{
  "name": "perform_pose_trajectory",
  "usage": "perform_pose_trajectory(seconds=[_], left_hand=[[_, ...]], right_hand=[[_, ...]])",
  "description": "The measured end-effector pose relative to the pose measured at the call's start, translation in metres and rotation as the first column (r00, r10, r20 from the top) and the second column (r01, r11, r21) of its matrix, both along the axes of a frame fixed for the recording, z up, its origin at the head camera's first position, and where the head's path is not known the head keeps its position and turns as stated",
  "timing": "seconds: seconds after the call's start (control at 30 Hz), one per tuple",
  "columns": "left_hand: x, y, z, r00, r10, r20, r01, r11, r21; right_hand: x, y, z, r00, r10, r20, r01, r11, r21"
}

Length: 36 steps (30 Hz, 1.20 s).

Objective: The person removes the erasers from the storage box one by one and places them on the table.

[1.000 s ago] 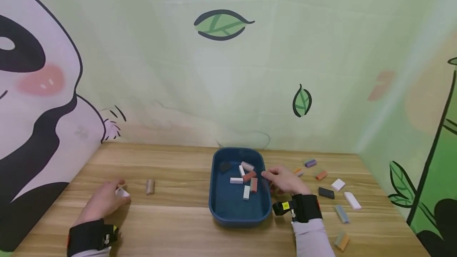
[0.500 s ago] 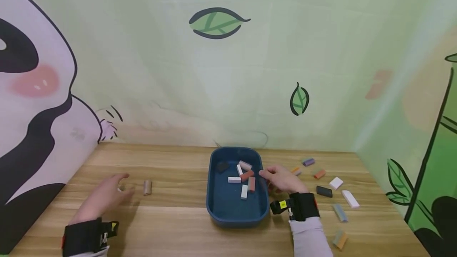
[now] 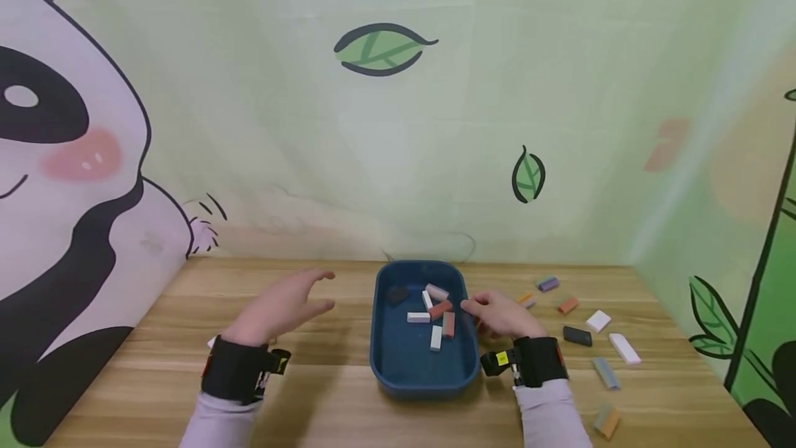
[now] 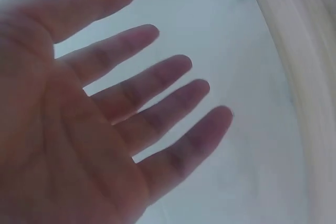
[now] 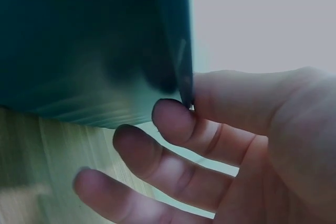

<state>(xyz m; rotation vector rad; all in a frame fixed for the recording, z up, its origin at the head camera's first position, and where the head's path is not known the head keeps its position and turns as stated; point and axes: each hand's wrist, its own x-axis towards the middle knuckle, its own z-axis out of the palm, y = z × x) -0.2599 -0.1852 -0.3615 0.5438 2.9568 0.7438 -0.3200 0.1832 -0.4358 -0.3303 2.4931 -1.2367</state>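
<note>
My left hand [image 3: 280,306] is raised over the table left of the blue bin [image 3: 424,390], with nothing in it. In the left wrist view its palm and spread fingers [image 4: 173,156] are bare. A white block [image 3: 211,342] shows only partly behind my left wrist. With thumb and forefinger my right hand [image 3: 502,314] pinches the bin's right rim; the right wrist view shows the fingertips [image 5: 173,121] at the bin's wall [image 5: 79,51]. Several small blocks lie in the bin, among them a red block [image 3: 441,308], a white block [image 3: 419,317] and a dark block [image 3: 397,294].
Right of the bin lie several loose blocks on the wooden table [image 3: 348,420]: a purple block [image 3: 548,285], an orange-red block [image 3: 569,305], a black block [image 3: 577,336], white blocks and a grey-blue block [image 3: 606,372]. A printed cloth backdrop [image 3: 280,123] stands behind.
My left hand has let go of the white block at the left and moved right and up toward the bin, covering the brownish block. The right hand stays on the bin's rim.
</note>
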Motion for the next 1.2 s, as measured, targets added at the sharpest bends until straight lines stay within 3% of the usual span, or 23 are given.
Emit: perform_pose_trajectory(seconds=[0.13,0.23,0.4,0.57,0.7,1.0,1.07,1.2], left_hand=[[-0.020,0.043,0.006,0.996,-0.089,0.004,0.089,0.993,-0.080],[-0.036,0.078,0.008,0.984,-0.173,0.040,0.177,0.974,-0.138],[-0.059,0.126,0.005,0.936,-0.343,0.080,0.352,0.913,-0.208],[-0.069,0.161,-0.004,0.895,-0.439,0.073,0.442,0.857,-0.264],[-0.074,0.183,-0.018,0.900,-0.417,0.123,0.435,0.862,-0.258],[-0.078,0.206,-0.054,0.947,-0.260,0.189,0.310,0.893,-0.327],[-0.076,0.207,-0.059,0.955,-0.236,0.177,0.285,0.895,-0.344],[-0.074,0.207,-0.065,0.962,-0.251,0.111,0.274,0.870,-0.410]], right_hand=[[-0.001,0.003,0.001,1.000,0.002,-0.014,-0.002,1.000,-0.001],[0.000,0.003,0.000,1.000,0.008,-0.012,-0.008,1.000,-0.009],[0.002,0.002,-0.002,1.000,0.009,-0.016,-0.009,1.000,-0.008],[0.001,0.001,-0.004,1.000,0.021,-0.019,-0.022,1.000,-0.014],[0.000,0.004,-0.004,1.000,0.020,-0.008,-0.020,1.000,-0.016],[-0.002,0.007,-0.002,0.998,0.030,-0.047,-0.031,0.999,-0.009],[-0.002,0.006,-0.002,0.998,0.032,-0.054,-0.032,0.999,-0.002],[-0.003,0.004,0.000,0.998,0.025,-0.061,-0.024,1.000,0.012]])
